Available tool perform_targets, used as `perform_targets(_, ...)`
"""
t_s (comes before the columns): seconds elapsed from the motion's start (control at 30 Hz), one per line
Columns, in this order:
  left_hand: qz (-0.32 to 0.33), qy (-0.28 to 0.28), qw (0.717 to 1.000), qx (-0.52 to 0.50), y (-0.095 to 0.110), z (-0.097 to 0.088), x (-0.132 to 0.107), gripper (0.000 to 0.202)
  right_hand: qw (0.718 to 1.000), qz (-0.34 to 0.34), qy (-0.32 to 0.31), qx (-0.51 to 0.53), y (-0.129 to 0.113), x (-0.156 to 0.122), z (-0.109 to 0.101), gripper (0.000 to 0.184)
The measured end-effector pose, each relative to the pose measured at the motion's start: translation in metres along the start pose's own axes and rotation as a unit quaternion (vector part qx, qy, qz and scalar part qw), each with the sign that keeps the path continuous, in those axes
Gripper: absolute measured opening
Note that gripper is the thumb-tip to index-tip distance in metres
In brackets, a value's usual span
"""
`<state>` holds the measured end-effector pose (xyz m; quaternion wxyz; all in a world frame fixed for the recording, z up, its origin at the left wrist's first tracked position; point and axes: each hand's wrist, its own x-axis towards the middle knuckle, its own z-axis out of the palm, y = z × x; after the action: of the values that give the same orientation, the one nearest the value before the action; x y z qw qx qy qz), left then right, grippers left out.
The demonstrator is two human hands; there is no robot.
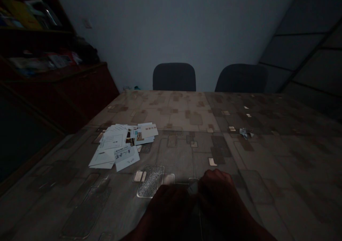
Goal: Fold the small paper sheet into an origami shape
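The room is very dark. My left hand (171, 207) and my right hand (220, 194) sit close together at the near edge of the table (187, 141), knuckles up and fingers curled. Between them shows a small dim thing (192, 188) that both seem to pinch; I cannot make out what it is. A loose heap of white papers and cards (121, 144) lies on the table to the left, well beyond my left hand. A small crumpled scrap (245, 133) lies farther off to the right.
The table wears a patterned cloth of grey and tan rectangles. Two dark chairs (174, 77) (240, 77) stand at the far side against a pale wall. A dark wooden cabinet with cluttered shelves (48, 66) runs along the left.
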<state>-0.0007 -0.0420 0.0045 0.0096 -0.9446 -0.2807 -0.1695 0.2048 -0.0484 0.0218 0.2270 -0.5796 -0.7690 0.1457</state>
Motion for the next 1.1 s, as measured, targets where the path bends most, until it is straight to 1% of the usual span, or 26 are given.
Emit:
perform_targets(0.13,-0.008,0.002,1.0,-0.01,-0.001,-0.001,0.0,0.033,1.0,-0.001,-0.007,-0.015,-0.001,0.0,0.0,0.014)
perform_targets(0.27,-0.009,0.002,1.0,-0.008,-0.001,-0.001,0.002,0.027,1.0,0.005,-0.02,0.001,0.0,0.004,-0.005,0.014)
perform_targets(0.4,-0.007,0.024,1.0,-0.009,-0.001,-0.002,0.005,0.02,0.998,-0.009,-0.05,0.032,0.015,0.001,-0.012,0.013)
perform_targets(0.5,-0.009,0.023,1.0,-0.013,0.001,-0.003,0.006,0.017,0.997,-0.046,-0.055,-0.001,0.03,-0.015,-0.011,0.011)
perform_targets(0.53,-0.013,0.02,1.0,-0.017,0.001,-0.003,0.005,0.017,0.998,-0.055,-0.036,-0.024,0.034,-0.023,-0.009,0.014)
perform_targets(0.6,-0.014,0.018,0.999,-0.027,0.002,-0.002,0.004,0.021,0.998,-0.022,-0.001,-0.059,0.036,-0.039,-0.003,0.019)
perform_targets(0.7,-0.001,0.012,0.999,-0.044,0.001,0.003,0.001,0.029,0.997,-0.004,0.019,-0.074,0.029,-0.052,0.007,0.023)
perform_targets(0.73,0.0,0.01,0.999,-0.045,0.001,0.004,0.0,0.029,0.996,-0.027,0.026,-0.085,0.025,-0.053,0.008,0.022)
perform_targets(0.77,-0.001,0.009,0.999,-0.046,0.001,0.005,-0.001,0.027,0.992,-0.064,0.035,-0.101,0.022,-0.052,0.009,0.021)
perform_targets(0.83,-0.004,0.012,0.999,-0.047,0.001,0.004,-0.002,0.024,0.977,-0.149,0.053,-0.142,0.017,-0.048,0.009,0.025)
perform_targets(0.87,-0.002,0.014,0.999,-0.05,0.001,0.004,-0.001,0.024,0.968,-0.181,0.061,-0.16,0.015,-0.046,0.008,0.027)
perform_targets(0.93,0.002,0.013,0.998,-0.055,0.001,0.001,0.0,0.027,0.959,-0.201,0.075,-0.186,0.013,-0.043,0.007,0.031)
perform_targets(1.0,0.002,0.006,0.999,-0.054,0.001,-0.001,0.002,0.028,0.956,-0.199,0.084,-0.197,0.012,-0.042,0.007,0.032)
perform_targets(1.1,0.003,-0.004,0.999,-0.05,0.0,-0.001,0.002,0.025,0.956,-0.193,0.067,-0.211,0.011,-0.043,0.007,0.028)
